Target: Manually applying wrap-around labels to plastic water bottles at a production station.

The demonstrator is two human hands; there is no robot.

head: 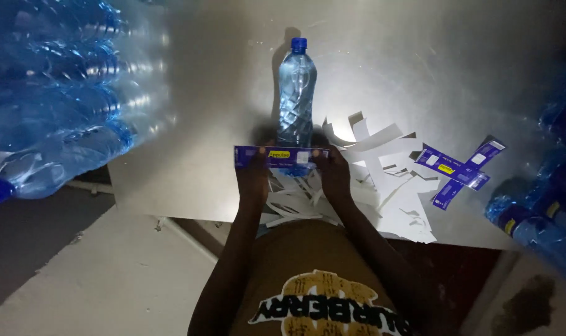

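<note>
A long blue label strip (282, 156) with a yellow patch is stretched flat between my two hands. My left hand (253, 169) pinches its left end and my right hand (334, 169) pinches its right end. Just behind the strip a clear blue plastic bottle (296, 99) with a blue cap stands upright on the metal table (189, 155). The strip hides the bottle's base. Under my hands lies a heap of white paper strips (295, 202).
More white backing strips (389, 180) spread to the right, with loose blue labels (457, 169) beyond them. Stacked blue bottles (52, 93) lie on their sides at the left; other bottles (544, 218) sit at the right edge. The table's front edge runs just before my body.
</note>
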